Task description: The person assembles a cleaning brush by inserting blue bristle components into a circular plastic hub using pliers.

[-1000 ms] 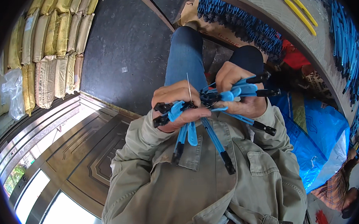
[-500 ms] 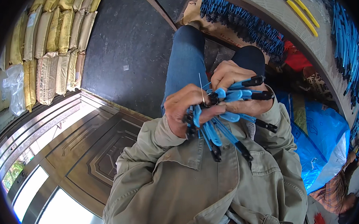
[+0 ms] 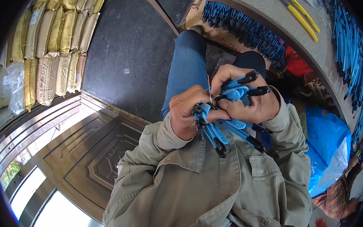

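Observation:
I hold a bundle of blue plastic strips with black tips (image 3: 227, 110) in front of my chest with both hands. My left hand (image 3: 186, 115) is closed around the bundle's left part, and several strip ends hang below it. My right hand (image 3: 253, 103) grips the right part, with black tips sticking out above and beside its fingers. A thin metal wire (image 3: 208, 89) stands up between the two hands. My olive jacket fills the lower part of the view, and my blue-jeaned leg (image 3: 185, 67) lies beyond the hands.
A long row of the same blue and black strips (image 3: 247, 26) lies on cardboard at the upper right. Yellow-handled pliers (image 3: 300, 12) rest on a grey ledge. A blue plastic bag (image 3: 329, 146) sits at my right. Yellow sacks (image 3: 56, 42) are stacked at the upper left, past a dark mat (image 3: 132, 54).
My hands have drawn closer together and pulled the spread strips into a tighter bundle. The long ends that hung down over my jacket now sit higher, just under my fingers.

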Demonstrator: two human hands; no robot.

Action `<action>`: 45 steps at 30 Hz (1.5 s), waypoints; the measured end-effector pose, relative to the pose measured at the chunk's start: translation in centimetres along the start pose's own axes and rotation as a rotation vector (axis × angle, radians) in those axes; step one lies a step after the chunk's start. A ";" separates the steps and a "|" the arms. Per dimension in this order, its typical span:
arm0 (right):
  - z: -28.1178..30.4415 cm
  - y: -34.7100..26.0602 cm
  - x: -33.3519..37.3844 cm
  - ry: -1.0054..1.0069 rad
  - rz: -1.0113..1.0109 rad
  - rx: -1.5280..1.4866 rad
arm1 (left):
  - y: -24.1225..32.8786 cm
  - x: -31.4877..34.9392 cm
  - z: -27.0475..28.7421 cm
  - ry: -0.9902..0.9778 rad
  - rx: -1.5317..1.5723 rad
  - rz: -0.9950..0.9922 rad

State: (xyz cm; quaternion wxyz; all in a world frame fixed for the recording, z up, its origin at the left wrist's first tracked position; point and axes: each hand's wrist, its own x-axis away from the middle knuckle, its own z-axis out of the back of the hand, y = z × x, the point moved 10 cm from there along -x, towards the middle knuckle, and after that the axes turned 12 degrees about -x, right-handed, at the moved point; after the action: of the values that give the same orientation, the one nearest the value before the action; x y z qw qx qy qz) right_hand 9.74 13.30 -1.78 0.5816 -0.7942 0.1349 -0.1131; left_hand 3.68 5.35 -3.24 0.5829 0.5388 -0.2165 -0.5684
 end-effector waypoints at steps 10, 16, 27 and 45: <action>0.7 -0.1 0.8 0.203 0.131 0.255 | 0.2 -1.3 -0.2 -0.232 0.128 0.017; 0.5 -0.5 2.1 0.432 0.266 0.094 | -1.5 -1.0 0.1 -0.368 0.217 0.227; -2.7 -1.2 2.5 0.190 0.366 0.316 | -0.7 0.0 0.1 -0.412 0.181 0.045; 1.0 -0.7 2.5 0.402 0.334 0.173 | -2.8 -0.5 0.1 -0.370 0.192 0.355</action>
State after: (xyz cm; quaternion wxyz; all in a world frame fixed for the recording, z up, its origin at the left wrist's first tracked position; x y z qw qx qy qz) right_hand 12.49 13.54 -1.32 0.6194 -0.6699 0.3667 -0.1820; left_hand 2.25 6.32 -5.43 0.5702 0.4321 -0.4631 -0.5232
